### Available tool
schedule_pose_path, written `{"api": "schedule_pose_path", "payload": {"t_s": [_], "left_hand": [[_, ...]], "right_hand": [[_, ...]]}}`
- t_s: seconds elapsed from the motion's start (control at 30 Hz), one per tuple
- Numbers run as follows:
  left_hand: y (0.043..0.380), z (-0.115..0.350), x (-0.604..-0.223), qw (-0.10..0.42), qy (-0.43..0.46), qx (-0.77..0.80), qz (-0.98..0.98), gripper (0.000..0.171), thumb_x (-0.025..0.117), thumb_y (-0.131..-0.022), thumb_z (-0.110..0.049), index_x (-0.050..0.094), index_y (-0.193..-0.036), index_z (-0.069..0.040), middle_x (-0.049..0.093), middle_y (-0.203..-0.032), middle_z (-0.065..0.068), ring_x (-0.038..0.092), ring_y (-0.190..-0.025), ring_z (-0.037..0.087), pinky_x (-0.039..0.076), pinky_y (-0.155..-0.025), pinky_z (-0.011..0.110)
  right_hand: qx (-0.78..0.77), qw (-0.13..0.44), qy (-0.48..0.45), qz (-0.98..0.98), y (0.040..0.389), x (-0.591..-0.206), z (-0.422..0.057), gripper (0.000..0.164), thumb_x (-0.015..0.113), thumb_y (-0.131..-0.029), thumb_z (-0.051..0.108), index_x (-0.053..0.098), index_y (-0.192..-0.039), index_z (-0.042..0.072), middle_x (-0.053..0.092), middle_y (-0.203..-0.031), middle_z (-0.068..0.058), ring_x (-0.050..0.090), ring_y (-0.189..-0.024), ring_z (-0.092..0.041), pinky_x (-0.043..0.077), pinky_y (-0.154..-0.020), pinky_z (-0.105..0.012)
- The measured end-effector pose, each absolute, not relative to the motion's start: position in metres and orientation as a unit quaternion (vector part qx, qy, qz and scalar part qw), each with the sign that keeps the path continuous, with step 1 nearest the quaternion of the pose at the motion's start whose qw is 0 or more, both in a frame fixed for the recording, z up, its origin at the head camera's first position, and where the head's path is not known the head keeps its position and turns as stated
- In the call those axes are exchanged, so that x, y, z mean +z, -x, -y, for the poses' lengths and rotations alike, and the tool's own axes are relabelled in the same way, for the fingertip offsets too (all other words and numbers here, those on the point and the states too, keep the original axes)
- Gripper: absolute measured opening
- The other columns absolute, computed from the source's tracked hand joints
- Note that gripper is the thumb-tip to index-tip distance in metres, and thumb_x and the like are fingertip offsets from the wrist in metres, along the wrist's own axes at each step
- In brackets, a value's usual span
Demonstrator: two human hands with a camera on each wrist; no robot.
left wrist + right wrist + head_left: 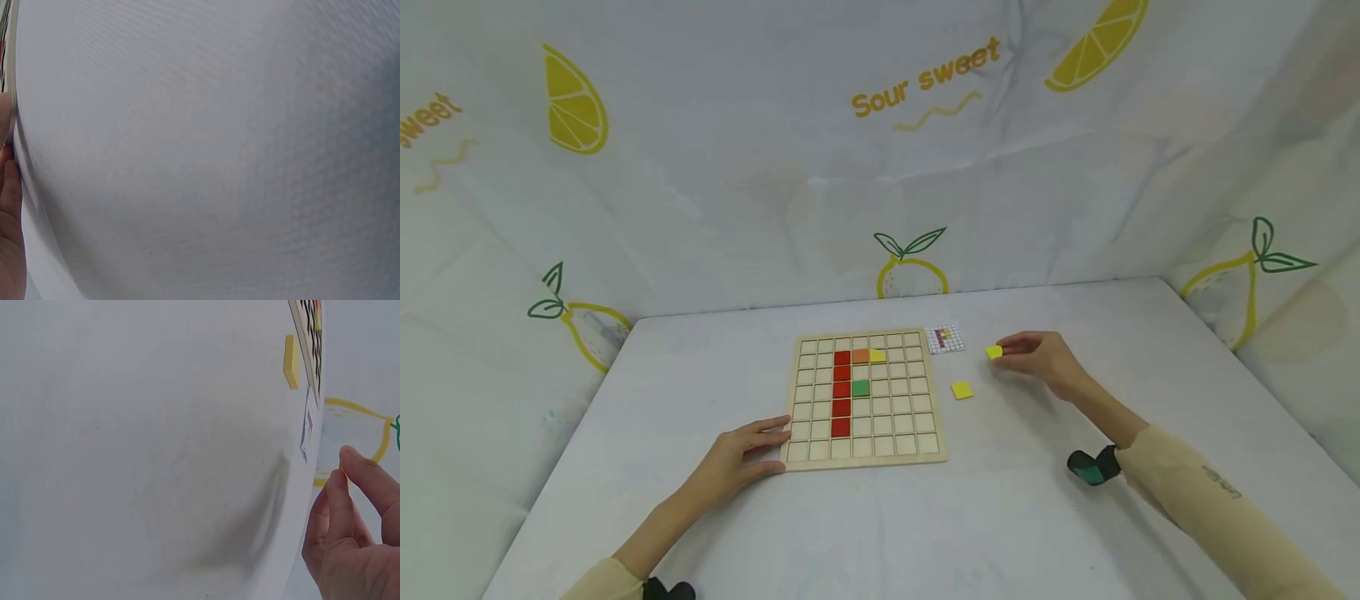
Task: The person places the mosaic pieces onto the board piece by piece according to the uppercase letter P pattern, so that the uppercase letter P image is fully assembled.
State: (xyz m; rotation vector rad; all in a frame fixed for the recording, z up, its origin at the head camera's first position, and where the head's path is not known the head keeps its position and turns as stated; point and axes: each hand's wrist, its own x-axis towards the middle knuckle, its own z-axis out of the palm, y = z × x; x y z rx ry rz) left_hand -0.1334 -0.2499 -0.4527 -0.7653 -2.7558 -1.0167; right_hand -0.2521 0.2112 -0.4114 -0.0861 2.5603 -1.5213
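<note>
A wooden grid board (880,447) lies on the table in the head view. It holds a column of several red tiles (842,390), an orange tile (861,357) and a yellow tile (877,356) near the top, and a green tile (861,388) lower down. My left hand (730,462) rests with extended fingers against the board's left edge. Right of the board, my right hand (1041,362) pinches a yellow square tile (993,352) between thumb and fingertips, above the tabletop. Another yellow tile (962,390) lies on the table between the board and that hand.
A small pattern card (945,338) with a coloured grid lies at the board's top right corner. White cloth printed with lemons (913,275) hangs behind and beside the white table (1000,517).
</note>
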Motion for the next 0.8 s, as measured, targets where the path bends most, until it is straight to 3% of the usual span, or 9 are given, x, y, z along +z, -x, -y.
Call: {"api": "schedule_pose_path", "payload": {"t_s": [0.43,0.8], "left_hand": [[0.133,0.249,-0.452,0.057,0.253,-0.343,0.903,0.043,0.08,-0.075,-0.012,0.069,-0.113,0.002,0.06,-0.128,0.015,0.056,-0.116,0.037,0.048,-0.097,0.025],[0.133,0.25,-0.45,0.046,0.248,-0.345,0.904,0.044,0.08,-0.075,-0.011,0.068,-0.115,0.002,0.059,-0.13,0.013,0.055,-0.119,0.035,0.049,-0.096,0.037]], "right_hand": [[-0.518,0.086,0.019,-0.851,0.236,-0.408,-0.179,0.044,0.078,-0.081,0.012,0.062,-0.118,-0.007,0.067,-0.109,-0.02,0.064,-0.089,-0.015,0.055,-0.079,-0.019],[-0.535,0.106,0.029,-0.838,0.236,-0.416,-0.145,0.038,0.079,-0.079,0.008,0.064,-0.111,-0.007,0.068,-0.102,-0.017,0.064,-0.087,-0.016,0.055,-0.074,-0.018]]}}
